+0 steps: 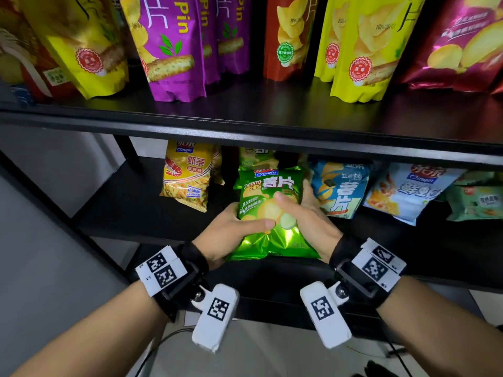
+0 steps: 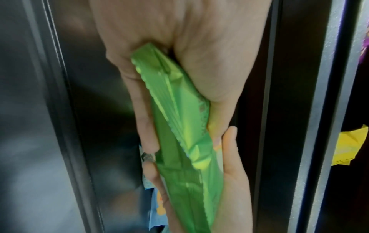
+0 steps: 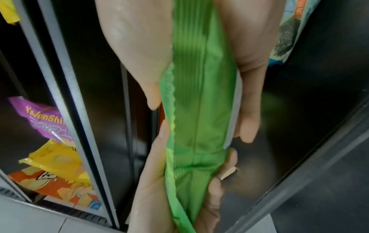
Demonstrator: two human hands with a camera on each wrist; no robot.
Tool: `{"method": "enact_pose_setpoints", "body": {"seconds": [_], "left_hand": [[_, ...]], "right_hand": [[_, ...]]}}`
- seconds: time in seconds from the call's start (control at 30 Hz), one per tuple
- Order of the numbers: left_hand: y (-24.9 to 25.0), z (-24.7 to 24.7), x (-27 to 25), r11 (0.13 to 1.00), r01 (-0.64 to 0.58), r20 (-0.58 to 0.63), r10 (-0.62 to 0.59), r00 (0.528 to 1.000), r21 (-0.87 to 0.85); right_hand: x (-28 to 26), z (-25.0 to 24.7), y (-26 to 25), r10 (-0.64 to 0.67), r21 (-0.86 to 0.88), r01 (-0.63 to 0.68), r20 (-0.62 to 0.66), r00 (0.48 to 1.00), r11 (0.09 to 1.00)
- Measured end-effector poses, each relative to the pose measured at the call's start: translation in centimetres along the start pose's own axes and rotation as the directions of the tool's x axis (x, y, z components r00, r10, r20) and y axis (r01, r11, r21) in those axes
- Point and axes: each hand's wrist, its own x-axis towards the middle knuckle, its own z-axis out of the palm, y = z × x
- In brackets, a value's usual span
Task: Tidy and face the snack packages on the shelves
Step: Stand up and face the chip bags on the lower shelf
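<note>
A green potato-chip bag (image 1: 272, 202) is held upright with its front towards me, just above the lower black shelf (image 1: 122, 208). My left hand (image 1: 231, 232) grips its lower left side, thumb across the front. My right hand (image 1: 307, 213) grips the right side, thumb on the front and fingers behind. The left wrist view shows the bag (image 2: 179, 126) edge-on, pinched between thumb and fingers of my left hand (image 2: 179, 47). In the right wrist view my right hand (image 3: 199, 47) holds the bag's (image 3: 199, 110) sealed edge the same way.
Another green bag (image 1: 255, 157) stands behind. A yellow shrimp-strip bag (image 1: 187, 178) leans to the left; a blue chip bag (image 1: 340, 189), a white-blue bag (image 1: 408, 191) and a pale green bag (image 1: 476, 200) lie to the right. The upper shelf (image 1: 245, 129) carries several tall pouches.
</note>
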Motion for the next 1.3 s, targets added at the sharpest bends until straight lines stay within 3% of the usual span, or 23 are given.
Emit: {"method": "enact_pose_setpoints", "body": {"seconds": [0.1,0.2,0.27,0.33,0.4,0.47,0.57,0.63,0.73,0.8,0.87,0.93,1.0,1.07,1.3], "left_hand": [[0.4,-0.2,-0.5,0.995,0.085,-0.004,-0.085,0.996,-0.052],[0.2,-0.9,-0.5,0.941,0.151,-0.066,-0.179,0.982,-0.304],[-0.2,-0.8,-0.4,0.911,0.137,-0.084,-0.183,0.979,-0.389],[-1.1,0.0,-0.4,0.926,0.152,-0.057,-0.182,0.982,-0.345],[-1.8,1.1,-0.6,0.912,0.197,0.005,-0.21,0.978,-0.36],[-2.5,1.7,-0.5,0.839,0.225,0.093,-0.207,0.974,-0.496],[-3.2,1.9,-0.3,0.726,0.21,0.158,-0.141,0.977,-0.655],[-3.4,2.1,-0.4,0.696,0.195,0.146,-0.13,0.981,-0.691],[-3.5,2.2,-0.4,0.743,0.208,0.088,-0.198,0.976,-0.636],[-2.9,2.3,-0.3,0.798,0.179,-0.016,-0.229,0.973,-0.576],[-2.5,1.9,-0.1,0.886,0.11,-0.204,-0.222,0.953,-0.451],[-2.4,1.6,0.0,0.958,0.019,-0.392,-0.135,0.91,-0.286],[-2.8,1.5,0.1,0.987,-0.055,-0.502,-0.028,0.864,-0.15],[-3.2,1.7,-0.1,0.994,-0.095,-0.523,0.054,0.85,-0.051],[-4.6,0.8,-0.7,0.967,-0.189,-0.362,0.241,0.9,0.173]], "right_hand": [[-0.7,-0.1,-0.7,0.004,0.093,-0.006,0.02,1.0,0.996],[-1.3,-0.7,-1.9,0.069,0.232,-0.073,0.026,0.997,0.97],[-2.2,-0.9,-2.8,0.145,0.458,-0.197,0.148,0.978,0.867],[-3.0,-0.5,-3.4,0.146,0.571,-0.323,0.335,0.931,0.755],[-3.2,0.2,-3.1,0.207,0.544,-0.422,0.412,0.888,0.725],[-3.1,1.0,-2.6,0.287,0.482,-0.44,0.36,0.888,0.758],[-3.2,1.3,-1.7,0.242,0.252,-0.284,0.186,0.952,0.925],[-3.4,0.9,-1.5,0.175,0.136,-0.189,0.107,0.979,0.973],[-3.8,0.5,-1.1,0.156,-0.06,-0.153,0.054,0.986,0.986],[-4.0,0.1,-1.1,0.175,-0.081,-0.172,0.025,0.984,0.982],[-4.1,-0.2,-1.1,0.243,0.117,-0.254,0.099,0.965,0.96],[-4.2,-0.6,-1.0,0.288,0.274,-0.347,0.234,0.929,0.897],[-4.3,-0.5,-0.7,0.297,0.227,-0.396,0.37,0.88,0.89],[-4.4,-0.1,-0.2,0.274,0.15,-0.366,0.428,0.862,0.918],[-4.1,0.0,2.0,0.21,0.115,-0.289,0.449,0.869,0.951]]}}
